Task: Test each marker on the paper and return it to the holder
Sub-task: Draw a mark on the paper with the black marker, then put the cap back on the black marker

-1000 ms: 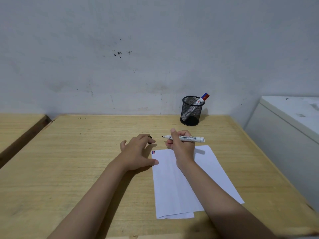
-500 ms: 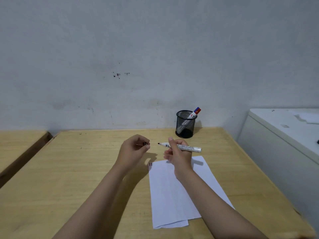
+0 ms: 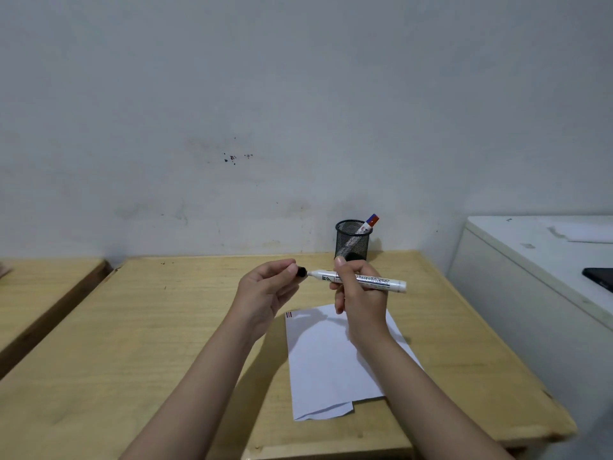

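My right hand (image 3: 360, 298) grips a white marker (image 3: 381, 282) held level above the paper, tip pointing left. My left hand (image 3: 268, 290) pinches its black cap (image 3: 301, 271) right at the marker's tip. A white sheet of paper (image 3: 328, 363) lies on the wooden desk (image 3: 149, 343) under my hands, with small red strokes (image 3: 289, 314) at its top-left corner. A black mesh holder (image 3: 352, 240) stands at the back of the desk by the wall, with one marker with a red and blue end (image 3: 369, 224) leaning in it.
A white cabinet (image 3: 530, 277) stands against the desk's right side, with a dark flat object (image 3: 600, 277) on top. A second wooden desk (image 3: 43, 287) sits to the left across a gap. The wall runs close behind the holder.
My left hand rose from the desk with the black cap and brought it to the marker's tip. Both hands lifted higher above the paper.
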